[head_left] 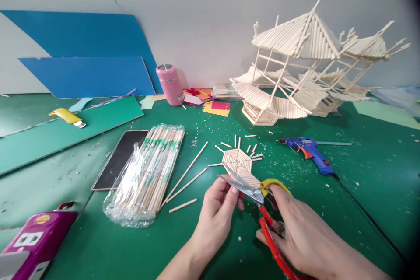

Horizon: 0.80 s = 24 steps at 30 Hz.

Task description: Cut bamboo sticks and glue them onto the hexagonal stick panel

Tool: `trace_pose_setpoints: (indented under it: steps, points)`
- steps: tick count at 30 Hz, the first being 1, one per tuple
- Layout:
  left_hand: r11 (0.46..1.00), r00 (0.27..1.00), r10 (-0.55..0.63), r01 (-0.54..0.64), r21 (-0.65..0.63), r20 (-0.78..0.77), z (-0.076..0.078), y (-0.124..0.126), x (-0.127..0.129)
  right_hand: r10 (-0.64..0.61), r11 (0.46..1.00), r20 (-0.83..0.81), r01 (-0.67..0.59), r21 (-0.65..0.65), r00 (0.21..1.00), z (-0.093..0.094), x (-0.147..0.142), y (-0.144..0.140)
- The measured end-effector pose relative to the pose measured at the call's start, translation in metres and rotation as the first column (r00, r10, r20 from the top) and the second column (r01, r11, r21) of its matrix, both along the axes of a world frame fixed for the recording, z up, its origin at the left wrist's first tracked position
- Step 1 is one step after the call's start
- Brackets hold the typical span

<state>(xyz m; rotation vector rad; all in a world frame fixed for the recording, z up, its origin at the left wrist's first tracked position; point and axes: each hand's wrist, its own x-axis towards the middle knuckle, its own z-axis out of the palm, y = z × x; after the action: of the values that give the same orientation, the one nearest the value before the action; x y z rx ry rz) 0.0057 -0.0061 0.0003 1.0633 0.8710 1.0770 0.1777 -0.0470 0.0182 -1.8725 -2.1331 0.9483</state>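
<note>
A pair of scissors (255, 193) with one red and one yellow handle is gripped in my right hand (300, 227), its blades pointing left and slightly parted. My left hand (216, 210) is pinched at the blades, thumb against fingers; whatever it holds is hidden. Just beyond the blades lies a flat octagonal panel (236, 158) made of short wooden sticks, partly covered by the scissors. Several cut stick pieces (254, 148) lie around its far edge. Longer sticks (187, 183) rest on the green table left of my left hand.
A plastic-wrapped stick bundle (154, 170) overlaps a black phone (120, 157). A blue glue gun (308, 151) with a cord lies right. Behind stand a wooden-stick pavilion model (295, 48) and pink flask (170, 85). A yellow cutter (67, 117) and purple power strip (42, 236) are left.
</note>
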Motion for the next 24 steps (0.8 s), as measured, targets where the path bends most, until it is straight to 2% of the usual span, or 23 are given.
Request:
trace_pose_setpoints:
  steps: [4, 9, 17, 24]
  points:
    - [1.000, 0.998, -0.022, 0.023, 0.016, -0.058, -0.002, -0.001, 0.000, 0.004, 1.000, 0.027, -0.003, -0.004, 1.000, 0.003, -0.003, 0.000]
    - [0.999, 0.995, 0.020, -0.017, 0.033, -0.094, -0.001, -0.001, -0.002, 0.001, 1.000, -0.097, -0.003, -0.022, 0.995, 0.006, -0.008, 0.001]
    - [1.000, 0.999, -0.020, 0.020, 0.013, -0.033, 0.000, 0.001, -0.002, -0.033, 0.997, -0.135, 0.025, -0.067, 0.990, 0.005, -0.010, -0.002]
    - [0.998, 0.999, 0.048, -0.047, 0.050, -0.004, -0.002, 0.002, -0.003, -0.046, 0.989, -0.255, 0.008, -0.148, 0.966, 0.020, -0.014, 0.001]
